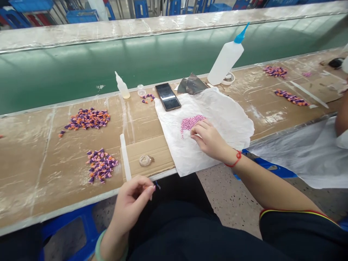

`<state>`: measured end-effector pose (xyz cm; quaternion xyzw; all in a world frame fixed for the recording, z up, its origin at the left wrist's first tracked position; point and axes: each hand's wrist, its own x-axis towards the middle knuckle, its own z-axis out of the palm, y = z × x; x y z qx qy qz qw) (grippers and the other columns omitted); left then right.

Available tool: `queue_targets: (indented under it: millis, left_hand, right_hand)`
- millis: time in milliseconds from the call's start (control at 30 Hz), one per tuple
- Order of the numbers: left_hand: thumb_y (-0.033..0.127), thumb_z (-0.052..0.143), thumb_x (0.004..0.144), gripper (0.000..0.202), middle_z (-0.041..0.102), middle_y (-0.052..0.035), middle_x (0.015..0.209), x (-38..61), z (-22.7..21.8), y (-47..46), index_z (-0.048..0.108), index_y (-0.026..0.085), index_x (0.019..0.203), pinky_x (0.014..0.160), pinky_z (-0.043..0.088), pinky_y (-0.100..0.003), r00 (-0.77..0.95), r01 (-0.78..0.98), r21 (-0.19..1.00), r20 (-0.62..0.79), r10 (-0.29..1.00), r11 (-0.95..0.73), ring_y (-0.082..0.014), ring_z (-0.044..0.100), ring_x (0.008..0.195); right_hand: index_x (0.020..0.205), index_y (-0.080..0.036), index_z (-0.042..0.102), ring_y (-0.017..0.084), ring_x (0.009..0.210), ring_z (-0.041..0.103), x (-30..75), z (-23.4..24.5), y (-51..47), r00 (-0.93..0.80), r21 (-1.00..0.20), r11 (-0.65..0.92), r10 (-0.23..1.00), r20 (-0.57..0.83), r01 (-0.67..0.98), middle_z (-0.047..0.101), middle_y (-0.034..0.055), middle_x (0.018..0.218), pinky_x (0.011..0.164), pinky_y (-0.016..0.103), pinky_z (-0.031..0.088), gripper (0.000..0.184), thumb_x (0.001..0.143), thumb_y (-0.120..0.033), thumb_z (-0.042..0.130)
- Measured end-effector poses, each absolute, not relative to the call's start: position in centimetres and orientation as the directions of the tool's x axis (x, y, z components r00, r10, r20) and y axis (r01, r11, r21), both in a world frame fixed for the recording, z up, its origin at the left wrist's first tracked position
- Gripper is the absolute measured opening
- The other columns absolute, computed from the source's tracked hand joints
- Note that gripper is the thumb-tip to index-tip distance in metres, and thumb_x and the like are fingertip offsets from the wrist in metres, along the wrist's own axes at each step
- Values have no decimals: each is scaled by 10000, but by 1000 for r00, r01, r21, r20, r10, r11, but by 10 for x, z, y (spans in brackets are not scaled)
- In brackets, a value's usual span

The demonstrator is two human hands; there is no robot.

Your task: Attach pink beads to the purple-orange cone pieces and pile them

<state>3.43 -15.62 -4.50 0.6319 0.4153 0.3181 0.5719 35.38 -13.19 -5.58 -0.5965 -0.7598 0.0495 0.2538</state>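
At the right edge of the frame, another person's forearm (pixel 342 116) is cut off, and a dark object in the upper right corner is too blurred to identify. Low in the centre, the left hand (pixel 133 203) pinches a tiny piece between thumb and fingertips; the piece is too small to make out beyond a hint of pink and a dark tip. The hand hovers just below the near edge of the brown cardboard-covered workbench (pixel 32 170). Right of centre, the right hand (pixel 209 139), with a red string at the wrist, rests on a crinkled white plastic sheet (pixel 228 116), its fingers loosely curled and its fingertips touching a small heap of tiny pink beads (pixel 189 123). Whether it grips any bead cannot be told. A black smartphone (pixel 168 96) lies on the sheet's upper left corner.
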Motion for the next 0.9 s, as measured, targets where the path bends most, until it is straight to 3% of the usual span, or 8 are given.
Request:
queue_targets:
  millis: [133,233,733,800,900]
  left_hand:
    - [190,616,872,153,619,-3,581,73,-23,-142,679,154,737,474,397,-191,541,194,951,100,835,-240,-97,519,488]
    - [177,602,868,151,618,-4,581,93,-11,-135,683,143,746,470,396,-190,544,183,931,171,822,-315,-91,505,483]
    - [218,596,836,156,606,-5,583,95,-11,-137,677,153,721,477,380,-217,518,183,955,107,849,-232,-100,475,502]
    - [223,609,817,144,585,0,574,94,-12,-138,666,159,701,481,377,-220,491,175,966,83,867,-192,-104,472,510]
    - [244,637,803,140,579,2,577,92,-12,-139,652,166,688,490,386,-224,470,105,988,52,881,-115,-106,474,519]
  right_hand:
    - [838,-205,483,215,834,477,317,-20,-154,-345,-373,534,815,465,759,581,60,845,772,373,432,167,954,-84,491]
    - [854,-197,481,207,811,457,298,0,-162,-439,-340,630,752,493,698,564,61,837,736,356,432,173,945,-50,491]
    - [844,-192,517,211,780,460,280,11,-165,-516,-316,678,721,462,664,568,69,812,699,357,445,211,940,-28,426]
    - [846,-202,514,206,773,478,279,13,-166,-484,-369,656,745,459,659,584,61,809,710,357,449,191,950,-59,443]
    - [858,-209,520,172,734,526,279,15,-168,-374,-582,530,848,376,617,605,30,791,690,319,461,125,953,-129,506]
